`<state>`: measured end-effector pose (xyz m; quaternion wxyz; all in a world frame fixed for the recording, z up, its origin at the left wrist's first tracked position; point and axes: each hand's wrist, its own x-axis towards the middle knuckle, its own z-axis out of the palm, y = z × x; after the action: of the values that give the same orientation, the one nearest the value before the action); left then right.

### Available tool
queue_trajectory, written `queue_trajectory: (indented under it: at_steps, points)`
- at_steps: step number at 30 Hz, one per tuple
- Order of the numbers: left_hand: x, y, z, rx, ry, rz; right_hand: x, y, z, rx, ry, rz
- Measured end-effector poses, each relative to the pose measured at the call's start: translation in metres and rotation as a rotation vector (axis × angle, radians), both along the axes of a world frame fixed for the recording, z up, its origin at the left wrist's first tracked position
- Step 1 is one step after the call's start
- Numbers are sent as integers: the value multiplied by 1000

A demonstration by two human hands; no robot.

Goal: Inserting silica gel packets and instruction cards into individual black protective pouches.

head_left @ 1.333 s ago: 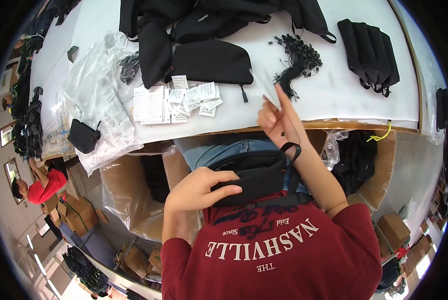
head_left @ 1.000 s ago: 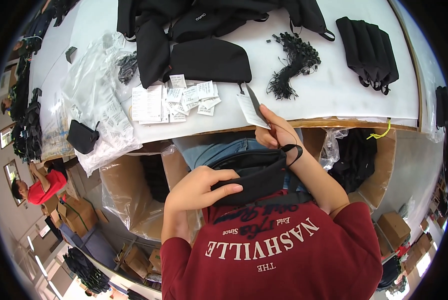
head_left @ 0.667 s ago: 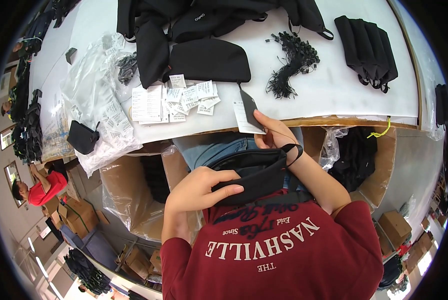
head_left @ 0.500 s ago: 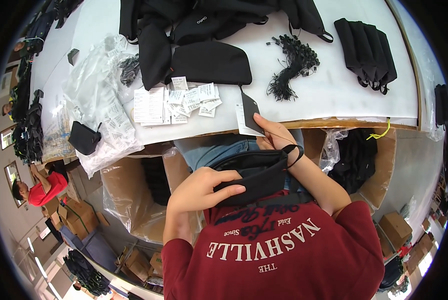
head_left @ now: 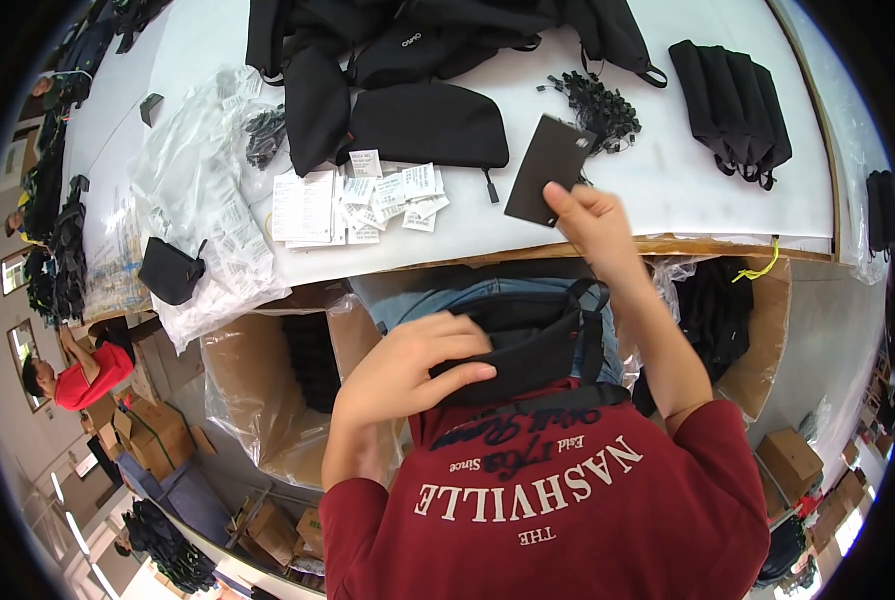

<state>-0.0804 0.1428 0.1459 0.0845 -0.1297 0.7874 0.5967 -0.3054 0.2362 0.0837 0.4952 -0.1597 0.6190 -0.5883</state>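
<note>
My left hand grips the near rim of an open black pouch in front of my shirt, its thumb outside and fingertips inside the opening. The pouch has a loop strap at its right end. Between the thumb and fingers of my right hand is a black hang tag, held over the table's front edge. Part of a bundle of black tag strings lies behind the tag. Whether a string joins the tag to the pouch, I cannot make out.
Black pouches lie piled on the white table, with a neat row of black pouches at right. White labels and a plastic bag sit left. Lined cartons stand below. A person in red is far left.
My right hand has moved up and away from the pouch with the hang tag, which now shows its black face. My left hand has kept its grip on the pouch.
</note>
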Motion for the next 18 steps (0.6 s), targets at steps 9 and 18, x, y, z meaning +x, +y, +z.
queue_trajectory:
  at_steps: [9,18]
  points:
    - [-27,-2,6,-638,280,72,-11,-2,57,-37,1024,1080]
    - [-17,-28,-30,-25,-36,63,-12,-2,50,-91,670,1146]
